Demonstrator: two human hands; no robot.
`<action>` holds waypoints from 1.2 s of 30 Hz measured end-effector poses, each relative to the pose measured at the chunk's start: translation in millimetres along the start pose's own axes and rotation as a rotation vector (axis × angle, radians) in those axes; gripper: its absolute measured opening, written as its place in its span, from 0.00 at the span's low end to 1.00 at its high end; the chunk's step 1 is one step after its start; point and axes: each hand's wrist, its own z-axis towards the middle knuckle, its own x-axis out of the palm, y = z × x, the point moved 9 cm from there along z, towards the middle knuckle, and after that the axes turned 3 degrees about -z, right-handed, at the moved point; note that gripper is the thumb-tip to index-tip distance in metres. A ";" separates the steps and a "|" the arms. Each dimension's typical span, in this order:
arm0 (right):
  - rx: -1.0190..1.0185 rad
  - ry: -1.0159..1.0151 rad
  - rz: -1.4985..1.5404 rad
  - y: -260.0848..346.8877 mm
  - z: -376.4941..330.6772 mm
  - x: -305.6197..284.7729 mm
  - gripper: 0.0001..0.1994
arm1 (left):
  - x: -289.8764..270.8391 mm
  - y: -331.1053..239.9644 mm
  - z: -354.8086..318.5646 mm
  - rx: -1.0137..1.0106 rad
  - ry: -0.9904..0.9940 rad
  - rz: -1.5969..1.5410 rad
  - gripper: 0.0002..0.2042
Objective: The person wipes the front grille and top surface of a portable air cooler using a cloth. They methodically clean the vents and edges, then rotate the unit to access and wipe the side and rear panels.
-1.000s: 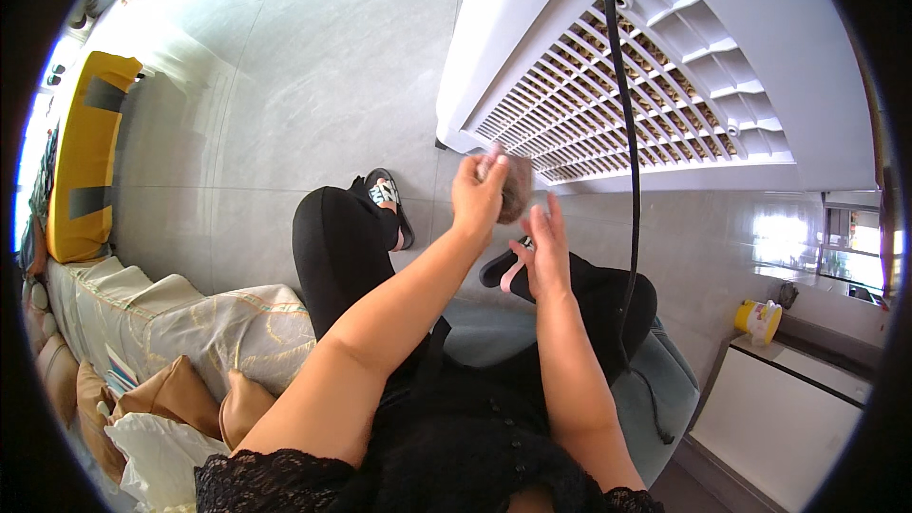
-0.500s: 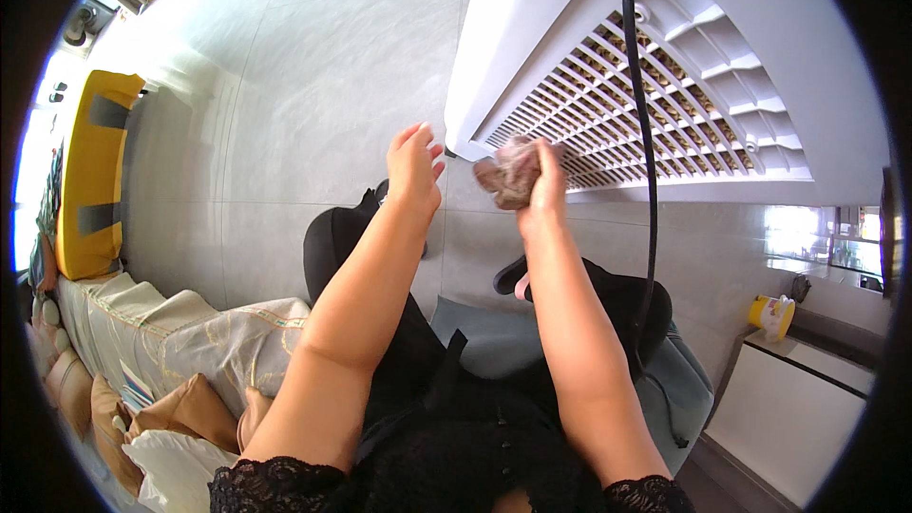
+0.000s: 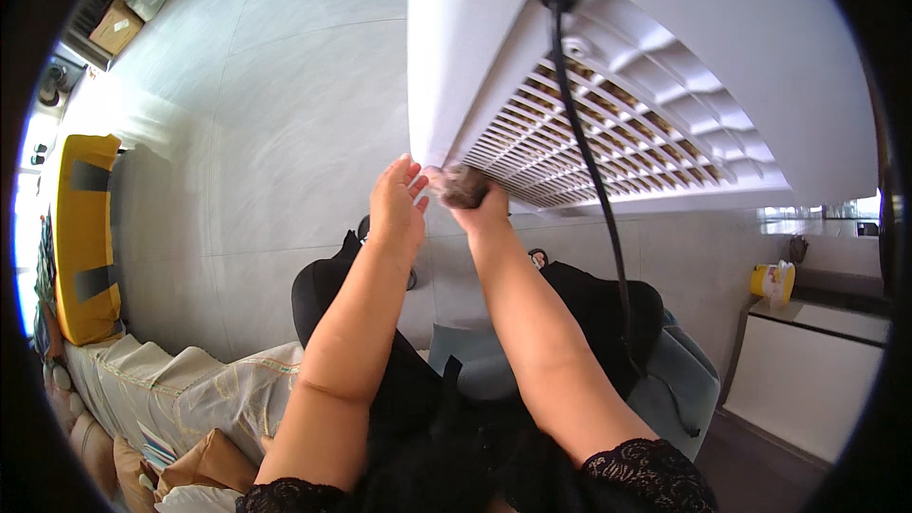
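Observation:
A crumpled brownish-grey cloth (image 3: pixel 463 188) is in my right hand (image 3: pixel 491 211), somewhat blurred by motion. This hand is beside the lower corner of a tall white appliance (image 3: pixel 456 28). I cannot tell whether the cloth touches it. Across from it my left hand (image 3: pixel 394 204) is raised with its fingers stretched out, close to the cloth and holding nothing. The appliance has a slatted grille (image 3: pixel 579 133) with a brown honeycomb-like layer behind it. From its panel a black power cord (image 3: pixel 584 138) hangs down past my right knee.
Grey floor tiles (image 3: pixel 275 133) lie ahead. On the left stand a yellow piece of furniture (image 3: pixel 85 237) and a seat with a beige cover (image 3: pixel 190 361). At right a yellow tub (image 3: pixel 771 282) rests on a white cabinet (image 3: pixel 803 370). Cartons (image 3: pixel 116 27) are far left.
My right hand has moved left with the cloth, nearer my left hand. My view has shifted, so the appliance appears farther left and larger.

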 end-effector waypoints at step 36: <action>-0.051 -0.214 -0.122 79.4 -187.2 -160.9 0.20 | 336.1 -95.2 -379.9 2.470 0.308 1.429 0.35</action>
